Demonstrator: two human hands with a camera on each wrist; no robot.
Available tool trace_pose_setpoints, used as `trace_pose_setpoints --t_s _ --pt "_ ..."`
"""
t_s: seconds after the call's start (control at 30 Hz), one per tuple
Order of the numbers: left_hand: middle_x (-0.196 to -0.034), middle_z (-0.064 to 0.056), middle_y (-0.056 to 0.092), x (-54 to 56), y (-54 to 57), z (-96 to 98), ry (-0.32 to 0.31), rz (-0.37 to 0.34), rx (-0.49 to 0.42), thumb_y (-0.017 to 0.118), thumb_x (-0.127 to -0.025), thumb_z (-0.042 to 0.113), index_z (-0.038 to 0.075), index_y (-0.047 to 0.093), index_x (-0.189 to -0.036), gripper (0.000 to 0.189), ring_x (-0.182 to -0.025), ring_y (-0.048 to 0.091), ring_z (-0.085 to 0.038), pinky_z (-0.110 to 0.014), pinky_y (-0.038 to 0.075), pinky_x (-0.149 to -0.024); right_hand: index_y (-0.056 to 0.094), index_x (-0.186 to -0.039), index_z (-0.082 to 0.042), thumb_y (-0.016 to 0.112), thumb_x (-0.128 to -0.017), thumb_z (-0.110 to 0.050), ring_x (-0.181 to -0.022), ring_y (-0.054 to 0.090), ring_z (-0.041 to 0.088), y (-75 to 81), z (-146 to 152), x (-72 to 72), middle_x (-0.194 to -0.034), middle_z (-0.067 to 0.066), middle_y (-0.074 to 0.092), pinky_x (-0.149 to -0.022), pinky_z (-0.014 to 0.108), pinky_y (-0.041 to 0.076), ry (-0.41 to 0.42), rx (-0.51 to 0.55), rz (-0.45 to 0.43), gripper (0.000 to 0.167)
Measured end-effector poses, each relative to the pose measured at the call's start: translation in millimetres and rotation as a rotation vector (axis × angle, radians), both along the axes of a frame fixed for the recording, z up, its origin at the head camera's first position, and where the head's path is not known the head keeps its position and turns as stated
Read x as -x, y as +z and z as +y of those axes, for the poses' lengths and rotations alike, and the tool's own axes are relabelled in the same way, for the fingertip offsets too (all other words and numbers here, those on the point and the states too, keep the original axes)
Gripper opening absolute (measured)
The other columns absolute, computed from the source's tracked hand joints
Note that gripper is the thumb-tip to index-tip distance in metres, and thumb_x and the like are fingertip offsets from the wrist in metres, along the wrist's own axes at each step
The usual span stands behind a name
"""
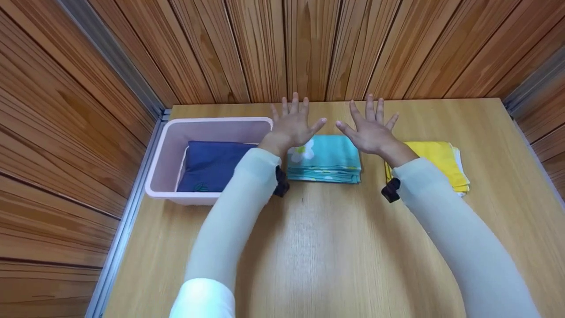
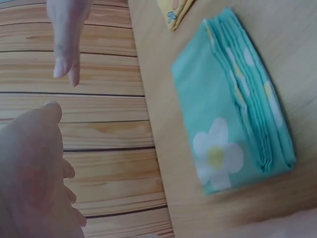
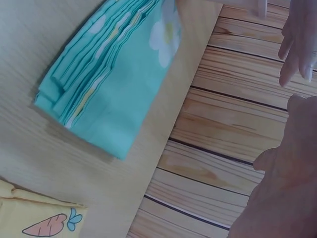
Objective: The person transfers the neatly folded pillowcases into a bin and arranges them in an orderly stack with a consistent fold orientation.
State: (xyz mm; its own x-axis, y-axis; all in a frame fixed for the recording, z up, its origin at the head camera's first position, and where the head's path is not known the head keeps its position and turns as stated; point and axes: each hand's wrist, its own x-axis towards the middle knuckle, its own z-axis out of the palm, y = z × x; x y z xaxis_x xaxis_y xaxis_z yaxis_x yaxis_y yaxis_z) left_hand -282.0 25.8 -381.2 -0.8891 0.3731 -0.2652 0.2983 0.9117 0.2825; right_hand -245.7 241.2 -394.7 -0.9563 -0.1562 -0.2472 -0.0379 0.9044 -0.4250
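Note:
Both hands are held up over the far part of the table with fingers spread and nothing in them. The left hand (image 1: 291,127) is between the pink bin and a folded turquoise cloth (image 1: 329,154) with a white flower, its thumb pointing at the other hand. Beyond the same cloth's right side is the right hand (image 1: 371,132), thumb turned inward. In the left wrist view the cloth (image 2: 213,109) shows its stacked layers below the raised left hand (image 2: 34,173). The right wrist view has the right hand (image 3: 282,183) at its edge, beside the cloth (image 3: 124,94).
A pink plastic bin (image 1: 154,176) at the left holds a folded navy cloth (image 1: 212,163). Folded yellow cloth (image 1: 435,161) lies at the right, partly behind the right forearm; a carrot print (image 3: 47,225) shows on it. Wood-plank walls (image 1: 309,53) border the table (image 1: 326,247).

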Motion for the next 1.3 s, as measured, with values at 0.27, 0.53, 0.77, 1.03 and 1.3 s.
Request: trace_pose_setpoints --t_s 0.27,0.53,0.77,1.03,1.3 --pt "-0.170 -0.009 -0.014 -3.1 -14.7 15.2 0.003 -0.014 0.014 0.020 -0.100 0.071 0.019 -0.002 -0.165 0.085 -0.154 -0.015 -0.037 -0.059 -0.013 -0.120 -0.002 -0.164 -0.010 0.021 -0.100 -0.072 -0.143 -0.037 0.046 -8.6 7.4 -1.1 -0.160 0.022 -0.035 -0.100 0.075 -0.028 -0.023 -0.024 -0.021 0.092" --pt "-0.171 -0.013 -0.008 -10.1 -28.2 26.6 0.057 -0.043 -0.034 0.019 -0.103 0.066 0.014 0.005 -0.165 0.082 -0.155 -0.009 -0.038 -0.058 -0.009 -0.121 -0.002 -0.164 -0.009 0.019 -0.101 -0.070 -0.144 -0.035 0.047 -20.2 13.1 -3.4 -0.161 0.027 -0.030 -0.100 0.076 -0.027 -0.042 -0.032 -0.032 0.090" --pt "-0.171 -0.012 -0.005 -16.2 -46.7 35.5 0.164 -0.078 -0.052 0.023 -0.105 0.063 0.013 0.007 -0.165 0.080 -0.156 -0.006 -0.037 -0.056 -0.004 -0.123 -0.002 -0.163 -0.007 0.021 -0.103 -0.067 -0.144 -0.034 0.048 -39.4 12.2 -5.2 -0.161 0.030 -0.027 -0.102 0.077 -0.024 -0.054 -0.020 -0.050 0.088" --pt "-0.171 -0.015 0.001 -23.9 -79.2 43.6 0.239 -0.062 -0.049 0.028 -0.107 0.058 0.011 0.013 -0.164 0.076 -0.156 0.003 -0.039 -0.055 0.010 -0.124 -0.003 -0.163 -0.007 0.022 -0.103 -0.066 -0.144 -0.033 0.048 -56.2 9.9 -7.6 -0.162 0.030 -0.026 -0.104 0.075 -0.025 -0.068 -0.008 -0.078 0.088" --pt "-0.170 -0.017 0.000 -30.2 -100.8 41.4 0.291 -0.063 -0.099 0.031 -0.107 0.056 0.009 0.013 -0.164 0.076 -0.156 0.002 -0.039 -0.056 0.011 -0.124 -0.003 -0.162 -0.003 0.025 -0.104 -0.064 -0.147 -0.027 0.049 -73.6 6.6 -11.3 -0.162 0.031 -0.022 -0.111 0.073 -0.015 -0.080 0.022 -0.064 0.088"
